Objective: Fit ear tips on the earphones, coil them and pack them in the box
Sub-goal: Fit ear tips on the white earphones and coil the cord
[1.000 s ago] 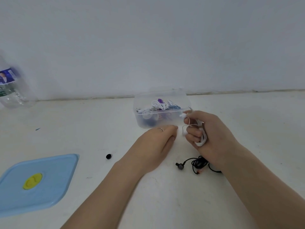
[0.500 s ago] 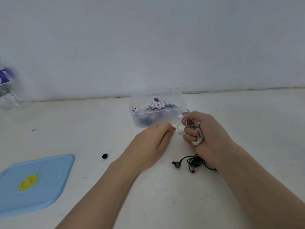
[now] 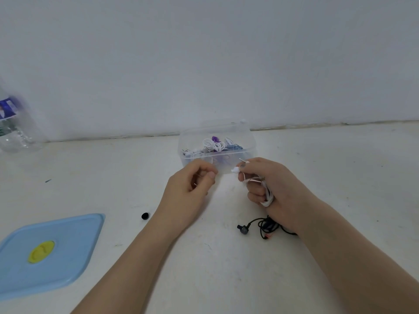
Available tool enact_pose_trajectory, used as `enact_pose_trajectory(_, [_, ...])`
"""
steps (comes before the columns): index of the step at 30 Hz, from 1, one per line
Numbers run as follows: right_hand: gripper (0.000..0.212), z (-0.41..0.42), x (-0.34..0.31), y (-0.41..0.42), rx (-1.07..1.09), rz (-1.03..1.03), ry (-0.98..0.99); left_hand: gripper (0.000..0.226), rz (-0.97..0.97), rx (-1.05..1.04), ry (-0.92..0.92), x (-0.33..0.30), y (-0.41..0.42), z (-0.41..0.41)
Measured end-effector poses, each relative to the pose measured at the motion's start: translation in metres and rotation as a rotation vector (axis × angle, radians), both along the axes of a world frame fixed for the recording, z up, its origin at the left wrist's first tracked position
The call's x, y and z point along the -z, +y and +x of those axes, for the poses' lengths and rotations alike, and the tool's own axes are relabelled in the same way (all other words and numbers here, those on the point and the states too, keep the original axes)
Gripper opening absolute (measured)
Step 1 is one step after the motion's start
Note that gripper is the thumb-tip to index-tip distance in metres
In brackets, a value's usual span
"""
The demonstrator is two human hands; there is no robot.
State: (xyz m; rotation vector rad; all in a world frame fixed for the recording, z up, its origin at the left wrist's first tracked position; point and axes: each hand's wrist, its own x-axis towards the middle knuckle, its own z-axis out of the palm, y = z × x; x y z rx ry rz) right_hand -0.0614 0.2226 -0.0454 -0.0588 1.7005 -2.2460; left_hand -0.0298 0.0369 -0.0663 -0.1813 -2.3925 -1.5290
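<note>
My right hand (image 3: 276,189) grips white earphones (image 3: 268,196), the cable wound round its fingers. One white earbud (image 3: 235,170) sticks out to the left from between thumb and forefinger. My left hand (image 3: 192,186) is just left of that bud, with curled fingers and the thumb pinching on a tiny ear tip that I can hardly make out. Behind both hands stands the clear plastic box (image 3: 252,145) with several coiled earphones inside. Black earphones (image 3: 264,225) lie on the table, partly under my right wrist.
A loose black ear tip (image 3: 145,215) lies on the table left of my left forearm. The blue box lid (image 3: 56,257) with a yellow centre lies at the near left. A plastic bottle (image 3: 13,130) stands at the far left by the wall.
My left hand lifted off the table in front of the box and turned over, and its fingers have curled into a pinch. My right hand kept hold of the white earphones.
</note>
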Motion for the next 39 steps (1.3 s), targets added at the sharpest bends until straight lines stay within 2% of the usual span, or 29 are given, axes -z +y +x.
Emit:
enact_pose_trajectory(8, [0.015,0.0049,0.0034,-0.0019,-0.006,0.086,0.096,0.028,0.017,0.068,-0.063,0.0002,0.0018,0.0026])
enact_pose_trajectory(13, [0.011,0.0052,0.0051,-0.0026,-0.009,0.107,0.132,0.021,-0.026,0.084,-0.057,0.0011,0.0027,0.0024])
enact_pose_trajectory(19, [0.009,0.0060,0.0075,-0.0046,-0.013,0.144,0.180,0.018,0.016,0.100,-0.046,0.0019,0.0032,0.0025])
enact_pose_trajectory(25, [0.015,0.0051,0.0079,-0.0043,0.003,0.165,0.179,0.020,0.047,0.099,-0.020,-0.0003,0.0037,0.0043])
enact_pose_trajectory(31, [0.005,0.0046,0.0057,-0.0016,-0.035,0.131,0.132,0.015,0.027,0.084,0.010,-0.0043,0.0062,0.0084])
enact_pose_trajectory(39, [0.003,0.0038,0.0011,-0.0012,-0.080,0.089,0.071,0.015,0.014,0.098,0.014,-0.0053,0.0054,0.0100])
